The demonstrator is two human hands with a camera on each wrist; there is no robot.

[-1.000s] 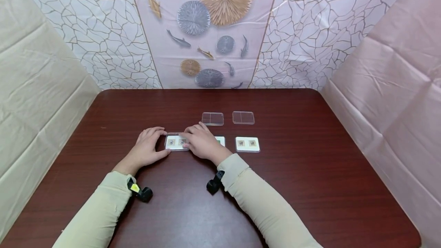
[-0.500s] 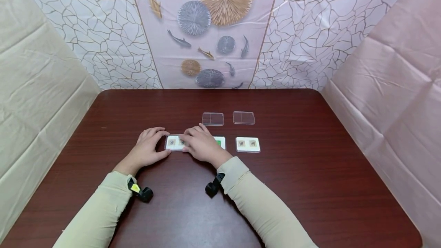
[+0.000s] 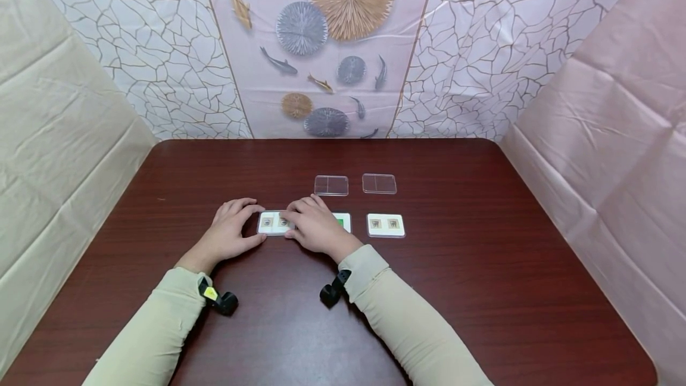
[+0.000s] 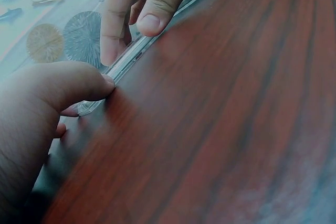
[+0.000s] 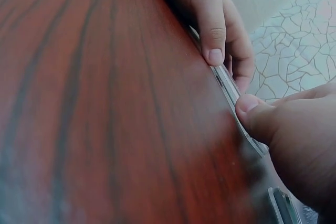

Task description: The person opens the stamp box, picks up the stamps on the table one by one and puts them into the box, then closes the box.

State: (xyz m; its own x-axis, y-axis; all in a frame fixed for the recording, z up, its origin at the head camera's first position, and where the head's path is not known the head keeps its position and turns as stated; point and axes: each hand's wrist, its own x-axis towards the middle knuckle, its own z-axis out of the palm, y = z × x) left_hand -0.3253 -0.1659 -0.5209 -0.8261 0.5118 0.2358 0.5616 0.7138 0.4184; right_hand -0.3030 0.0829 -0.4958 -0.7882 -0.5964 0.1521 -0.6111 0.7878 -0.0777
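Observation:
A flat clear plastic case [image 3: 268,223] with a white insert lies on the table, two small stamp-like pictures visible in it. My left hand [image 3: 230,230] holds its left end, the thumb at the near edge and fingers at the far edge. Toward its right end, my right hand [image 3: 317,225] grips it with thumb and fingers and covers part of it. In the left wrist view the case's layered edge [image 4: 131,56] runs between both thumbs. The right wrist view shows the same edge [image 5: 227,87], with the right thumb [image 5: 251,107] against it.
Partly behind my right hand lies a similar case [image 3: 345,223] with a green patch. Farther right is another case [image 3: 386,225] with two brownish pictures. Two clear lid-like pieces [image 3: 331,185] lie beyond them. The brown table [image 3: 482,267] is bounded by cloth behind and at both sides.
The clear far rim of the held case has come down closer to the white insert. My right hand has shifted very slightly toward me; my left hand has hardly moved.

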